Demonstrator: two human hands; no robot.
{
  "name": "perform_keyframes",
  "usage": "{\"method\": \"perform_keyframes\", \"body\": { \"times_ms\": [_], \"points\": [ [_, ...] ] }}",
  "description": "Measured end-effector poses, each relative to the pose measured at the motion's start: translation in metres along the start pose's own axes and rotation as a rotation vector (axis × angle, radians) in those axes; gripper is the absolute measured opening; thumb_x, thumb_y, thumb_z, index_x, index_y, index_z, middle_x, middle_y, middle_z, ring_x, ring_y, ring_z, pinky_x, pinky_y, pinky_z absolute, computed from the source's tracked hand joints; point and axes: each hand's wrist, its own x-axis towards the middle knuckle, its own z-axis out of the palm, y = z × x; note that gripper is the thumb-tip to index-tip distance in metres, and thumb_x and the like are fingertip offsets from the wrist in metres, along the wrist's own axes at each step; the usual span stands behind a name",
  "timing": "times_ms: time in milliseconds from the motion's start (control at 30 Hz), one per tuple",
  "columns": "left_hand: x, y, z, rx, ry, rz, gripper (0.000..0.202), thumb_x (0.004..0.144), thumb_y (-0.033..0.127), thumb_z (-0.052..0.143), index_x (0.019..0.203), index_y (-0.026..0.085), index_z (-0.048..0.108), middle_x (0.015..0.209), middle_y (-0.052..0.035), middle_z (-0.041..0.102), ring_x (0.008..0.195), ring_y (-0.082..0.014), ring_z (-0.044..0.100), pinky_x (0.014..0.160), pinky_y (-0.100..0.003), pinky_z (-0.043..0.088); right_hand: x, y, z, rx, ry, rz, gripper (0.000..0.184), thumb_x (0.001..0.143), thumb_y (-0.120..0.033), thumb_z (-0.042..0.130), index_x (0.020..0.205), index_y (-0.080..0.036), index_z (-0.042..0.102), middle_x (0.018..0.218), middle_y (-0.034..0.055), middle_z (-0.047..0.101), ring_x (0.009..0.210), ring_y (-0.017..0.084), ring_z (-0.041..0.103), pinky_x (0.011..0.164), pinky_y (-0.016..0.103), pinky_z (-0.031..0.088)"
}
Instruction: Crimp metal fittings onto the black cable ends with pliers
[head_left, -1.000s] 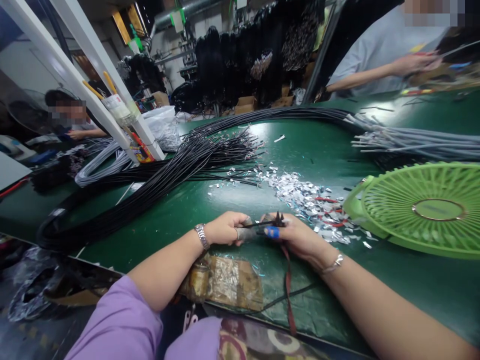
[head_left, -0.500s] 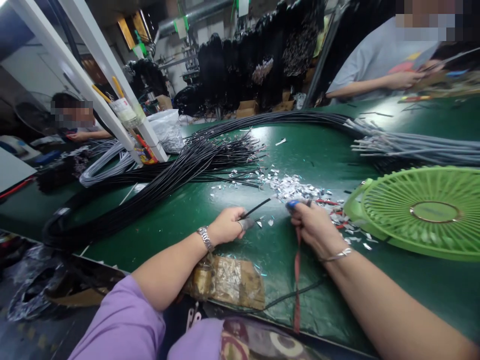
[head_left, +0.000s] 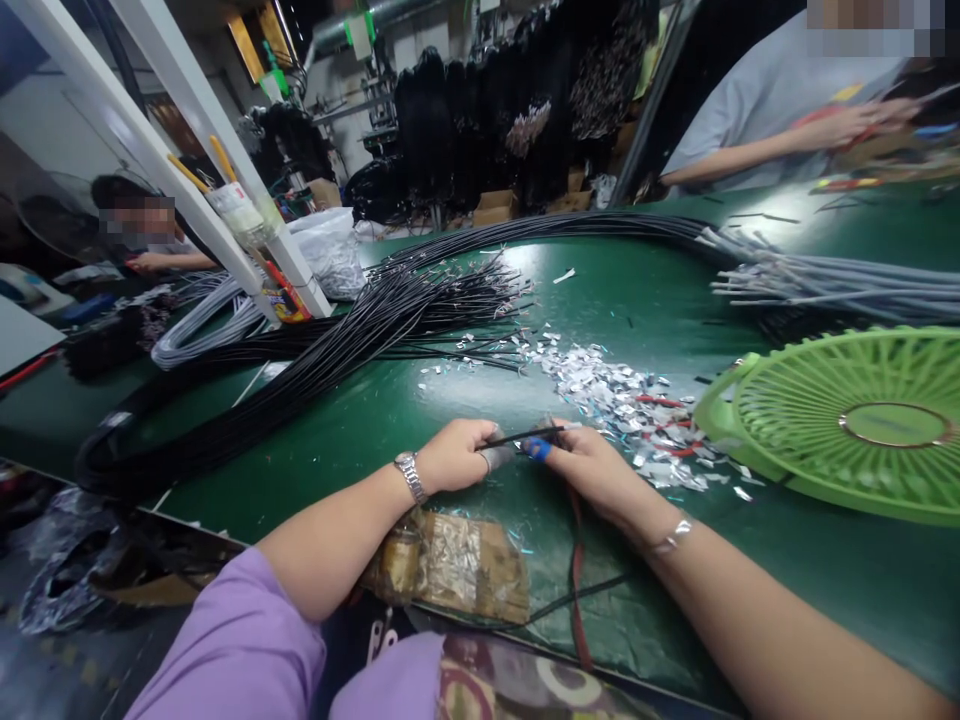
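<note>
My left hand [head_left: 457,455] is closed on a thin black cable [head_left: 517,437], whose pale stripped end points right. Grey wrapping covers one of its fingers. At that end is my right hand [head_left: 581,460], its fingers pinched together and blue tape [head_left: 537,449] around the thumb. Something dark shows at its fingers, mostly hidden, so I cannot make out what it is. A reddish strap [head_left: 577,580] hangs below this hand toward the table edge. Beyond both hands lies a heap of silvery foil scraps [head_left: 600,380] with a few red bits in it.
A thick bundle of black cables [head_left: 300,400] curves across the left of the green table [head_left: 360,450]. Grey cables [head_left: 825,275] lie at the right, behind a green fan [head_left: 840,420]. Taped cardboard [head_left: 465,565] sits at the front edge. Two other people work across the table.
My right hand has moved left from beside the scraps to the end of the black cable. The left hand stays almost where it was, still gripping the cable.
</note>
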Motion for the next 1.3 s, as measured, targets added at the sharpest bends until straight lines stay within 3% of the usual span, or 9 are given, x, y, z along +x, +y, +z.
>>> {"method": "perform_keyframes", "body": {
  "times_ms": [100, 200, 367, 467, 633, 867, 1033, 1200, 1300],
  "points": [
    [-0.003, 0.004, -0.003, -0.126, -0.131, -0.047, 0.026, 0.073, 0.037, 0.061, 0.070, 0.015, 0.050, 0.043, 0.0076, 0.044, 0.036, -0.0037, 0.035, 0.039, -0.017, 0.028, -0.005, 0.002, 0.006, 0.268, -0.154, 0.115, 0.043, 0.054, -0.054, 0.075, 0.062, -0.020, 0.050, 0.050, -0.0064, 0.037, 0.045, 0.008, 0.024, 0.043, 0.023, 0.019],
    [-0.004, 0.005, -0.006, -0.138, -0.220, -0.092, 0.026, 0.073, 0.038, 0.061, 0.072, 0.015, 0.050, 0.047, 0.0054, 0.051, 0.035, -0.0044, 0.040, 0.038, -0.017, 0.031, -0.005, 0.002, 0.008, 0.212, -0.209, 0.103, 0.044, 0.058, -0.060, 0.069, 0.066, -0.021, 0.049, 0.049, -0.0062, 0.037, 0.044, 0.008, 0.024, 0.042, 0.024, 0.020],
    [0.001, 0.003, -0.001, -0.006, -0.060, -0.114, 0.022, 0.077, 0.035, 0.058, 0.071, 0.016, 0.048, 0.046, 0.0068, 0.049, 0.032, -0.0040, 0.038, 0.035, -0.016, 0.027, 0.012, 0.001, -0.007, -0.148, 0.187, -0.076, 0.032, 0.055, -0.041, 0.073, 0.052, -0.021, 0.049, 0.051, -0.0022, 0.044, 0.053, 0.013, 0.036, 0.047, 0.025, 0.026],
    [0.001, 0.004, 0.000, -0.013, -0.005, -0.106, 0.025, 0.076, 0.038, 0.059, 0.070, 0.015, 0.049, 0.044, 0.0075, 0.047, 0.032, -0.0032, 0.035, 0.035, -0.016, 0.026, 0.018, 0.003, -0.019, 0.007, 0.449, -0.012, 0.030, 0.059, -0.041, 0.070, 0.056, -0.021, 0.048, 0.051, -0.0048, 0.040, 0.049, 0.010, 0.031, 0.043, 0.023, 0.022],
    [-0.001, 0.003, -0.002, -0.037, 0.030, -0.088, 0.029, 0.076, 0.043, 0.059, 0.071, 0.016, 0.050, 0.045, 0.0072, 0.047, 0.032, -0.0040, 0.034, 0.036, -0.018, 0.025, 0.010, 0.002, -0.017, 0.325, 0.223, 0.056, 0.037, 0.049, -0.040, 0.081, 0.068, -0.019, 0.058, 0.059, -0.0031, 0.050, 0.050, 0.008, 0.036, 0.040, 0.019, 0.022],
    [0.002, -0.004, -0.002, 0.022, 0.047, 0.015, 0.024, 0.076, 0.037, 0.058, 0.069, 0.015, 0.052, 0.045, 0.0053, 0.048, 0.039, -0.0061, 0.039, 0.042, -0.019, 0.029, 0.002, 0.002, -0.001, 0.344, -0.032, 0.208, 0.049, 0.049, -0.060, 0.078, 0.063, -0.016, 0.059, 0.051, -0.0025, 0.049, 0.045, 0.006, 0.033, 0.038, 0.018, 0.020],
    [0.001, -0.006, -0.002, 0.098, 0.040, 0.069, 0.021, 0.077, 0.033, 0.055, 0.068, 0.015, 0.052, 0.046, 0.0055, 0.047, 0.043, -0.0062, 0.040, 0.044, -0.019, 0.030, 0.004, 0.007, -0.003, 0.199, 0.077, 0.123, 0.039, 0.048, -0.046, 0.081, 0.057, -0.017, 0.056, 0.047, -0.0050, 0.045, 0.045, 0.006, 0.032, 0.039, 0.019, 0.022],
    [-0.001, -0.002, -0.002, 0.109, 0.058, 0.075, 0.021, 0.077, 0.032, 0.056, 0.066, 0.016, 0.050, 0.046, 0.0058, 0.047, 0.044, -0.0067, 0.040, 0.047, -0.020, 0.031, 0.013, 0.005, -0.017, 0.197, 0.387, 0.074, 0.032, 0.053, -0.040, 0.076, 0.058, -0.019, 0.053, 0.048, -0.0058, 0.042, 0.043, 0.006, 0.031, 0.037, 0.019, 0.019],
    [-0.001, -0.001, -0.002, 0.086, 0.068, 0.050, 0.024, 0.077, 0.036, 0.057, 0.065, 0.016, 0.049, 0.046, 0.0058, 0.046, 0.043, -0.0068, 0.040, 0.046, -0.020, 0.031, 0.011, -0.001, -0.017, 0.267, 0.322, 0.049, 0.031, 0.052, -0.039, 0.077, 0.066, -0.019, 0.056, 0.054, -0.0047, 0.047, 0.046, 0.007, 0.034, 0.038, 0.019, 0.020]
  ]
}}
